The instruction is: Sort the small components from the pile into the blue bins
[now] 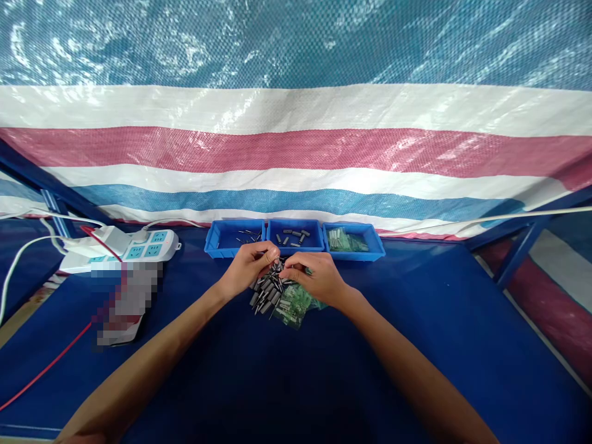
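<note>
My left hand and my right hand meet closely over a heap of small dark metal rods and cylinders on the blue table. Thumb and fingertips of each hand are pinched together; what they hold is too small to make out. Beside the heap, under my right hand, lie green-tinted clear plastic packets with pale pieces in them. Just beyond stand three blue bins: the left bin holds thin dark pins, the middle bin short dark cylinders, and the right bin green packets.
At the left, a white power strip carries plugs and cables. A blurred-out object, probably a phone, lies before it, near a red cable. A striped plastic sheet hangs behind the table, between blue metal frame posts.
</note>
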